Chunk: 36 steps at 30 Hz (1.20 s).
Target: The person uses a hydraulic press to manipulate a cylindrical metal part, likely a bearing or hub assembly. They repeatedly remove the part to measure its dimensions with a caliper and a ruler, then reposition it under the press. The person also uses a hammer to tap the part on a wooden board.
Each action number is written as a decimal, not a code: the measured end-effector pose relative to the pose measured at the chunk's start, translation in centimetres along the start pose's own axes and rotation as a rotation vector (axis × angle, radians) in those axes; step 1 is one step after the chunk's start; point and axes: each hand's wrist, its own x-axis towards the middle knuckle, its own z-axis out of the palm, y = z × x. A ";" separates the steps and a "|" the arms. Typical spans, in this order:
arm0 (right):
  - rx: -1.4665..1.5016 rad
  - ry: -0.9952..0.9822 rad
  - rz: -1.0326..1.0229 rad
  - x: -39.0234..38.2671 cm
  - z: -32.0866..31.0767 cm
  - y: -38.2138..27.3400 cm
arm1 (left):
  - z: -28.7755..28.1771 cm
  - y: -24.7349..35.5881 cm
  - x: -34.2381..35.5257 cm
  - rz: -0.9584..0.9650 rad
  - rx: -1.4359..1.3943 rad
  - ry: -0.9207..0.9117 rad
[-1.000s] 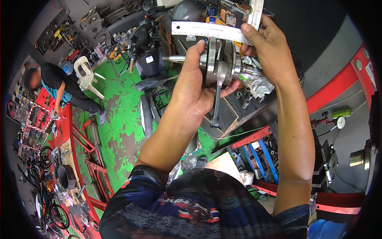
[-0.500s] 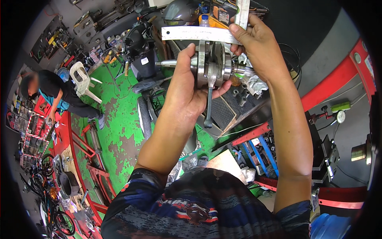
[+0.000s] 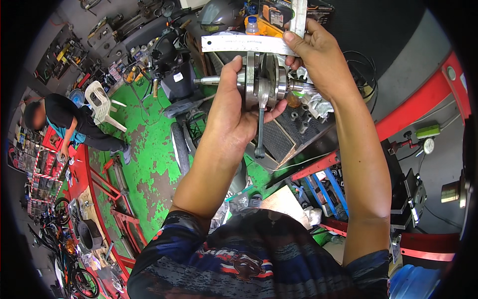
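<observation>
While my left hand (image 3: 231, 117) is wrapped round the crankshaft (image 3: 264, 82), fingers curled shut behind the left web w/ the thumb up over its top edge, the whole assy sits raised in front of me, roughly centre & far in the scene; shaft ends stick out left & right, the left stub bare past my thumb; connecting rod (image 3: 260, 132) hangs straight down from btwn the two webs, its lower end free, just beside my palm; my right hand (image 3: 318, 62) is closed on a steel square (image 3: 249, 44), thumb & fingers pinching it at the corner where the long blade meets the short upright leg; long blade lies across the top of both webs, running left, looks to be touching them but can't tell for sure; right-hand fingertips also reach down near the right web; below & beyond the crank there's an engine block (image 3: 303, 112) on a dark bench w/ a ribbed mat (image 3: 276, 139); green floor (image 3: 144, 149), paint worn, to the left; a scooter (image 3: 174, 74) parked far left of centre; white plastic chair (image 3: 102, 102) further left, another person (image 3: 69, 122) bent over beside it; red metal frame (image 3: 423, 99) on the right; dark helmet (image 3: 221, 15) far, top centre
</observation>
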 end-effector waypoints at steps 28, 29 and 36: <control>-1.171 0.486 0.275 -3.6 -13.3 22.0 | -10.9 -2.3 0.0 -0.037 -0.037 0.128; -1.207 0.423 0.345 -4.0 -13.1 23.1 | -10.9 -2.2 -0.2 -0.046 -0.062 0.160; -1.235 0.463 0.005 -7.8 -7.1 22.6 | -11.6 -2.8 -0.1 -0.070 -0.142 0.201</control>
